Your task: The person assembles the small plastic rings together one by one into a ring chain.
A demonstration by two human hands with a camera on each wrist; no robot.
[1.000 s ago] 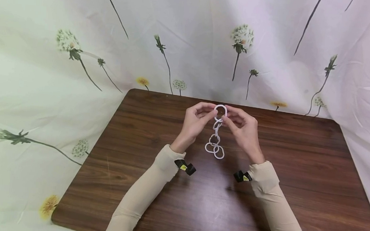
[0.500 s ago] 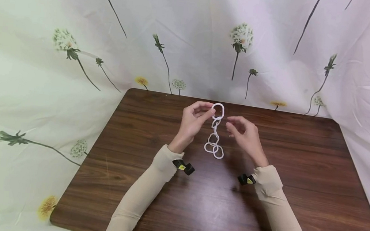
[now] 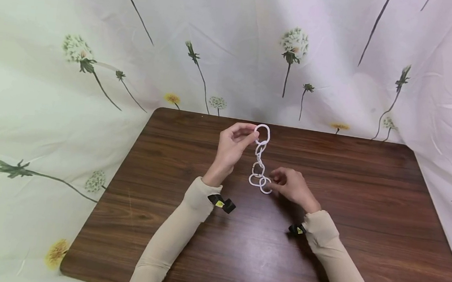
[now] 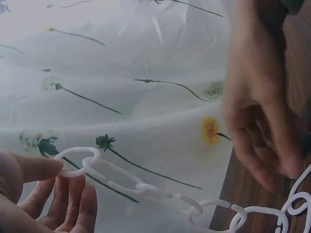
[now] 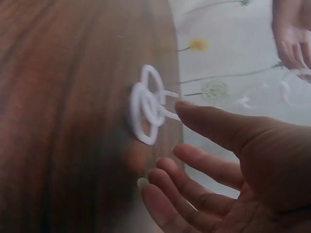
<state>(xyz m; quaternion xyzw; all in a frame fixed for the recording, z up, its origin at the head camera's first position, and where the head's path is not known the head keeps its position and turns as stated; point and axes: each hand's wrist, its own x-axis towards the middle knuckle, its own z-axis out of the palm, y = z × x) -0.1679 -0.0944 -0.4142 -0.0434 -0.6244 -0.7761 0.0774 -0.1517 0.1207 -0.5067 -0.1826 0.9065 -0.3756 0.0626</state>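
Note:
A chain of white plastic links [image 3: 257,169] hangs from my left hand [image 3: 231,147], which pinches the top link [image 3: 267,134] between thumb and fingers. Its lower links [image 5: 137,116] rest on the tabletop. Beside that lower end is my right hand [image 3: 291,185], with thumb and fingers spread apart and nothing between them in the right wrist view. Whether a fingertip touches the last link cannot be told from the head view. From the left wrist view, the chain [image 4: 214,213] runs from the left fingers down toward the table below the right hand [image 4: 257,107].
The dark wooden table [image 3: 154,224] has rounded corners and stands against a white curtain [image 3: 242,48] printed with dandelions. Each wrist wears a small black camera [image 3: 227,205] over a beige sleeve [image 3: 177,235].
My right hand has let go of the top link and moved down to the chain's lower end. My left hand has shifted slightly left, still pinching the top link.

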